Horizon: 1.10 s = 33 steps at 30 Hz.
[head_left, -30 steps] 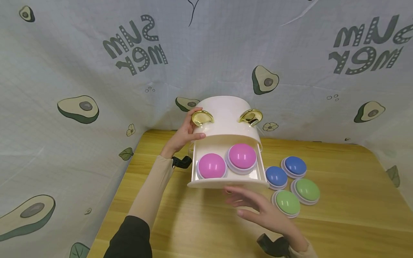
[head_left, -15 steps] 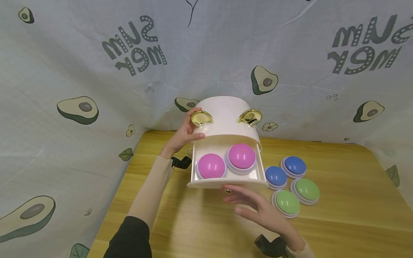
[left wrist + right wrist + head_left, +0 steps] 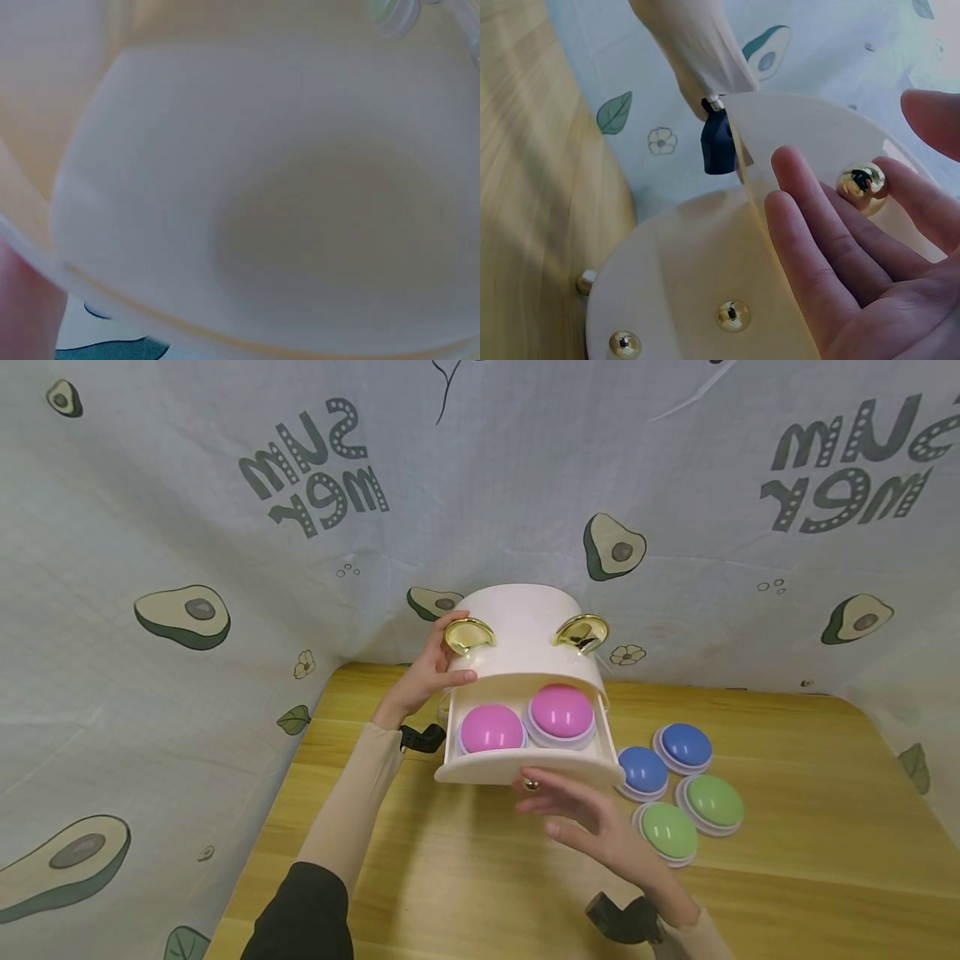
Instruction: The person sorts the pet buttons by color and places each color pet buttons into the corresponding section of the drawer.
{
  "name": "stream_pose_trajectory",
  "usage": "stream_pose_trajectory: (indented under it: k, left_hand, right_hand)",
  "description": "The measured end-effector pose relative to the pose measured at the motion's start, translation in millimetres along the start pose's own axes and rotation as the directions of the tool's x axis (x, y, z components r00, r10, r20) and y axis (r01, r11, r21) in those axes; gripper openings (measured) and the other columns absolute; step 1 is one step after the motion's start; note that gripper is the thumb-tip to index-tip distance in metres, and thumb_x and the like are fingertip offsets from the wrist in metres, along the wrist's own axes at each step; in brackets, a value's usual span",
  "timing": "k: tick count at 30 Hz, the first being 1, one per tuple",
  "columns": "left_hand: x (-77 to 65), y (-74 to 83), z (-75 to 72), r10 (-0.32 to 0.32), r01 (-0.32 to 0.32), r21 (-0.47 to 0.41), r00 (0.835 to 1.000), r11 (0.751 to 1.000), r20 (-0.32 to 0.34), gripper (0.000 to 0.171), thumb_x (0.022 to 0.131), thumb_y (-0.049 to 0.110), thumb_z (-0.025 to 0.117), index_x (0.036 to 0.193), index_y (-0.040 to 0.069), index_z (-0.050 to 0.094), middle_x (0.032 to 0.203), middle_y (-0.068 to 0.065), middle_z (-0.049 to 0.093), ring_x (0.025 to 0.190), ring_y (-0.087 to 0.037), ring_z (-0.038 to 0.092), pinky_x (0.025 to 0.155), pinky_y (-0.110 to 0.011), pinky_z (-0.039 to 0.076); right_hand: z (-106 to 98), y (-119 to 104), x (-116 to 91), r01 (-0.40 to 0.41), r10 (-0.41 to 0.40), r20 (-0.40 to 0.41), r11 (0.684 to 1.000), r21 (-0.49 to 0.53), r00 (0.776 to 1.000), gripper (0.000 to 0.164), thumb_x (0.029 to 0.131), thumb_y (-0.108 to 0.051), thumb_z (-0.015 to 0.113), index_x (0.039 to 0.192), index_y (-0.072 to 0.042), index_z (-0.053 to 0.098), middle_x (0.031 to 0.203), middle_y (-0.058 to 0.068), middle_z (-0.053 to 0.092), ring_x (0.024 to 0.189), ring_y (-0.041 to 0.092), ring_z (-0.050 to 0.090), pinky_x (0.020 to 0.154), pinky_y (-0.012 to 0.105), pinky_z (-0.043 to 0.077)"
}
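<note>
Overhead only, pink domes [image 3: 492, 729], right wrist, lower knobs [image 3: 733, 316]

A glossy white rounded cabinet [image 3: 525, 622] with two gold ears [image 3: 470, 633] stands at the far centre. Its drawer [image 3: 480, 767], gold knob [image 3: 532, 784] in front, sits pulled out nearward, holding two pink domes [image 3: 492, 728] side by side.

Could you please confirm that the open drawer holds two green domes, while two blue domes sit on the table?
Not quite: the head view shows two pink domes, not green, in the drawer; two blue domes do sit on the table.
</note>
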<state>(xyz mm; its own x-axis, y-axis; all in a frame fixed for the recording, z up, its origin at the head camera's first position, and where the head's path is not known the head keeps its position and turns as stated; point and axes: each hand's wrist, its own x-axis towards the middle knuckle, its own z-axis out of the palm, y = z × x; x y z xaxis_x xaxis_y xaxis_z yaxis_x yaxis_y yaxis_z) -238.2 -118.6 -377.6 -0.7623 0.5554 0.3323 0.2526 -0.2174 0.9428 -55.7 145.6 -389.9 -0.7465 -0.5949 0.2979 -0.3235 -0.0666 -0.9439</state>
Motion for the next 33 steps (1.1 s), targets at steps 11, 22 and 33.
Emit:
stream_pose_trajectory:
  k: [11,22,33]
  left_hand:
    - [-0.4,-0.2,0.8,0.010,-0.010,-0.019,1.000,1.000,0.004,0.084,0.083,-0.011,0.061,0.147,0.016,0.014,0.139,-0.012,0.030,0.123,-0.020,0.037,0.095,-0.029,0.040]
    - [-0.2,-2.7,-1.0,0.018,-0.018,0.002,1.000,1.000,0.011,0.097,0.077,0.033,0.081,0.146,0.018,0.014,0.141,-0.012,0.028,0.125,-0.020,0.035,0.097,-0.028,0.039]
    - [0.1,-3.9,-2.1,0.017,-0.017,0.002,1.000,1.000,0.017,0.091,0.082,0.022,0.078,0.146,0.017,0.014,0.141,-0.011,0.028,0.127,-0.021,0.034,0.100,-0.031,0.037]
  right_hand:
    - [-3,0,13,0.008,-0.008,-0.021,0.999,0.038,1.000,0.054,0.093,0.010,0.050,0.144,0.001,0.036,0.130,0.014,0.055,0.113,0.030,0.058,0.091,0.033,0.047]
    - [-5,3,20,0.039,-0.038,-0.012,0.997,0.066,0.999,0.055,0.094,0.011,0.049,0.145,0.003,0.033,0.134,0.012,0.053,0.113,0.028,0.057,0.089,0.032,0.048]
    - [-9,6,32,0.027,-0.025,-0.046,0.998,0.048,0.999,0.054,0.094,0.010,0.050,0.145,0.004,0.033,0.126,0.024,0.054,0.112,0.028,0.058,0.091,0.032,0.047]
